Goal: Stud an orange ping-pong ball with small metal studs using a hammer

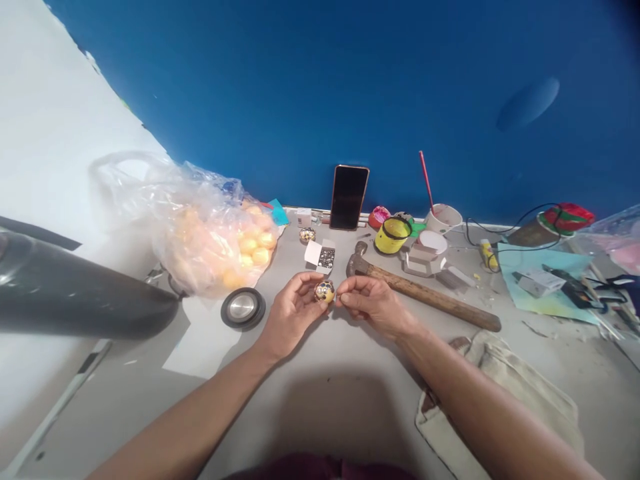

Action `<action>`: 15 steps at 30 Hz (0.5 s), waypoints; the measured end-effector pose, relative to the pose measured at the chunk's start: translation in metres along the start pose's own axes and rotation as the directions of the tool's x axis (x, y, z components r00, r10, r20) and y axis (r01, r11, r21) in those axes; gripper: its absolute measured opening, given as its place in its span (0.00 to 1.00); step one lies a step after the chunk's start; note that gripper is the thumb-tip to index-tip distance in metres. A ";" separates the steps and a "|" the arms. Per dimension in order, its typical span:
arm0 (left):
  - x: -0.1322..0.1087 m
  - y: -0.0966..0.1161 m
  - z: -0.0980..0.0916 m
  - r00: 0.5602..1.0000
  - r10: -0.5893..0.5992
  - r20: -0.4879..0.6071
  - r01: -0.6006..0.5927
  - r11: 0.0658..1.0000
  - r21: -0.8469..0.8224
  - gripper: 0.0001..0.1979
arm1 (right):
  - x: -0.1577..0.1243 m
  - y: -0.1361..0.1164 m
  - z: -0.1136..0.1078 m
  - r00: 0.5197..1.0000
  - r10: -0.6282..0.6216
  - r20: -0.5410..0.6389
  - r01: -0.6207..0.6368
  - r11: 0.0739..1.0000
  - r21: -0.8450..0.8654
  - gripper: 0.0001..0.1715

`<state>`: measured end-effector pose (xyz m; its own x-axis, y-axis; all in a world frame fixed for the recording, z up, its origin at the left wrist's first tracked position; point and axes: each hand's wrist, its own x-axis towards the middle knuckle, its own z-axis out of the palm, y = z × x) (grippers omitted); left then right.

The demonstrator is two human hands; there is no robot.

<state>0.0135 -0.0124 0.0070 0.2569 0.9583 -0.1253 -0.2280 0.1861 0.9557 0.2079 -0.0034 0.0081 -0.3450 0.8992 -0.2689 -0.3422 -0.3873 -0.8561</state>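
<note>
My left hand (295, 312) is closed around a small yellow ball (325, 291) studded with shiny, round metal heads and dark patches. Close beside the ball on its right, my right hand (373, 303) pinches thumb and fingers together; anything between them is too small to make out. Just beyond my hands lies an open white box (327, 258) full of small shiny pieces. Behind that box rests a second metal-studded ball (307, 235).
A hammer (425, 290) lies right of my hands. A plastic bag of orange balls (215, 240) and a round black-rimmed lid (243, 307) are at left. A phone (349, 197) leans on the blue wall, near a yellow cup (393, 236). A cloth bag (500, 400) lies at lower right.
</note>
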 end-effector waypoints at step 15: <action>-0.003 -0.001 -0.001 0.999 0.048 -0.020 -0.043 0.981 0.187 0.21 | 0.001 0.010 0.005 0.999 0.029 -0.035 -0.026 0.997 0.073 0.17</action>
<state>0.0123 -0.0157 0.0067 0.2267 0.9703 -0.0846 -0.0594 0.1004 0.9932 0.1998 -0.0074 0.0013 -0.3240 0.8942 -0.3089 -0.3963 -0.4248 -0.8139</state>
